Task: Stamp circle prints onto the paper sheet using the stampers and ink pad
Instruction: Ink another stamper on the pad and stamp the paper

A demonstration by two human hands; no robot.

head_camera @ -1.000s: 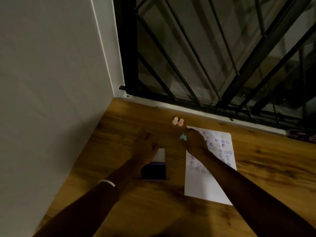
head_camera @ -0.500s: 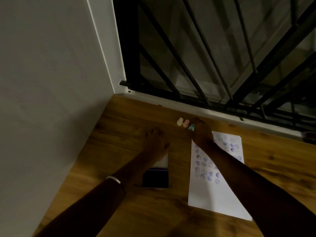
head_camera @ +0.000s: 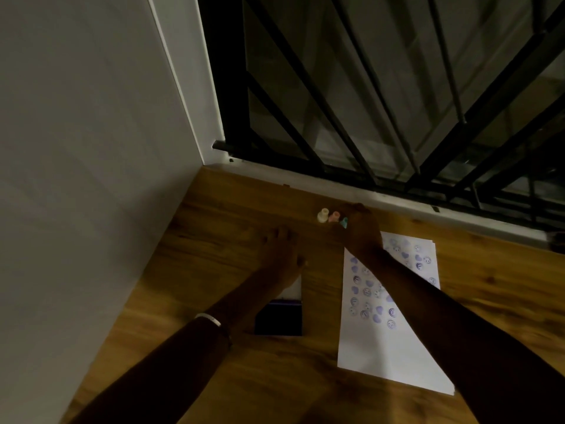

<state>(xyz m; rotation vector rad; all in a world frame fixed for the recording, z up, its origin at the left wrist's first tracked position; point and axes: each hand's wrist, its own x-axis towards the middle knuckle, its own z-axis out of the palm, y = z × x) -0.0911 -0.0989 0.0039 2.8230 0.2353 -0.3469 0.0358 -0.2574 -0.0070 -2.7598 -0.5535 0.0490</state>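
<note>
— Two hands out. At six o'clock sits the ink pad (head_camera: pixel 278 322); the left hand (head_camera: pixel 279 258) rests on its lid, holding nothing.
— And the paper sheet (head_camera: pixel 394 341)?
— Four o'clock, half stamped. At twelve, the right hand (head_camera: pixel 360 231) pinches the teal stamper (head_camera: pixel 344 222) beside two others; light, hard, best gripped by its neck.

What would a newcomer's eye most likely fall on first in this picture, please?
Probably the white paper sheet on the wooden table, its far half covered in purple stamp prints. Next, the right hand at the teal stamper, beside a pink stamper and a cream stamper. The left hand rests over the open ink pad.
</note>
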